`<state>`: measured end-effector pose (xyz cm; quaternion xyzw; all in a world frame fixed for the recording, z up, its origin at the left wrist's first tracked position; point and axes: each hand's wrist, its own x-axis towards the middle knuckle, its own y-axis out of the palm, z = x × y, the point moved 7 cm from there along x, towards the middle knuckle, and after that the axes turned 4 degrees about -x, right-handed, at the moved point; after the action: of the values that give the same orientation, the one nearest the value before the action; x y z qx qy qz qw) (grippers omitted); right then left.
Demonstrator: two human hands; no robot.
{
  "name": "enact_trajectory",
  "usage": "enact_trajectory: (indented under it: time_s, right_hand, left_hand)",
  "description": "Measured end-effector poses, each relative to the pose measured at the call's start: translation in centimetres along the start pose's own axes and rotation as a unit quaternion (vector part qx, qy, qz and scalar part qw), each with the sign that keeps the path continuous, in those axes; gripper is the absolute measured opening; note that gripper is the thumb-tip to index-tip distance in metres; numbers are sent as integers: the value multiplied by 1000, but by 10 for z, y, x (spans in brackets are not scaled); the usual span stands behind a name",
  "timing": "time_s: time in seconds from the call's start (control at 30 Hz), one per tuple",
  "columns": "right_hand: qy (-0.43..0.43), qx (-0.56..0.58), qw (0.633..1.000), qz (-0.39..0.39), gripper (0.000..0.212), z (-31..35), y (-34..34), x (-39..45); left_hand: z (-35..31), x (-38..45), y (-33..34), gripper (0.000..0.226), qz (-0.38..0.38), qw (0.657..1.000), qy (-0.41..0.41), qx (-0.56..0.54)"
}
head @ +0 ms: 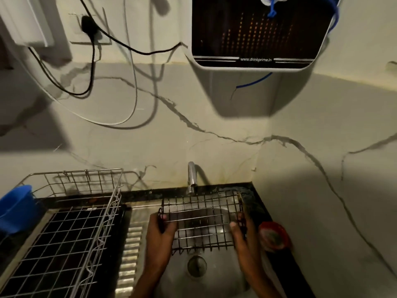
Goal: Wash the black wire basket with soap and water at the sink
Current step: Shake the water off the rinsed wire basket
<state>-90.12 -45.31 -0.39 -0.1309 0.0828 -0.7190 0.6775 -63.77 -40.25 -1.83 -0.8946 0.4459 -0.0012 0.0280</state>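
We are holding the black wire basket (202, 220) sideways under the tap (191, 179), left hand (160, 235) and right hand (242, 235) each gripping an end.

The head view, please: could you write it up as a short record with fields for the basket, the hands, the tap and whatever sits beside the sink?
basket: black wire basket, held over the steel sink, just below the spout
left hand: left hand grips the basket's left end
right hand: right hand grips its right end
tap: chrome tap; running water cannot be made out
drain: round drain below the basket
left of sink: silver wire dish rack, blue plastic tub
right of sink: red round container on the dark counter
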Motion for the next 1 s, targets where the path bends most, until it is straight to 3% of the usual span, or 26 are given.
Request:
enact_trajectory:
  time_s: [0.1, 0.13, 0.2, 0.3, 0.43, 0.57, 0.73, 0.87, 0.93, 1.0]
  right_hand:
    - [50, 17, 998, -44, 65, -15, 8, -10]
    - [52, 51, 996, -43, 56, -12, 9, -12]
    - [30, 91, 994, -51, 33, 1, 8, -12]
    - [-4, 125, 991, -50, 41, 12, 6, -12]
    - [16, 112, 991, -76, 18, 9, 13, -9]
    - [-37, 128, 987, -94, 8, 21, 8, -2]
    - [5, 103, 992, -71, 64, -21, 17, 13]
    - [-30, 95, 992, -83, 17, 3, 4, 8]
    - [-35, 80, 993, -78, 25, -4, 4, 9]
    - [-19, 98, 993, -60, 50, -18, 5, 8]
  left_hand:
    - [-3, -1, -1, 17, 10, 996, -73, 55]
    - [-3, 1, -3, 20, 7, 994, -84, 67]
    - [-13, 8, -11, 25, -5, 998, -30, 58]
    - [-27, 12, -16, 30, -15, 998, 42, 36]
    - [-20, 8, -9, 23, 10, 997, -49, 55]
    - [-33, 17, -14, 35, -13, 999, 33, 24]
    - [-18, 19, -2, 49, 19, 996, -54, 63]
    - [-20, 15, -4, 40, 17, 999, 39, 5]
    - [-15, 17, -1, 33, 19, 999, 19, 22]
    - [-9, 16, 1, 26, 17, 999, -11, 47]
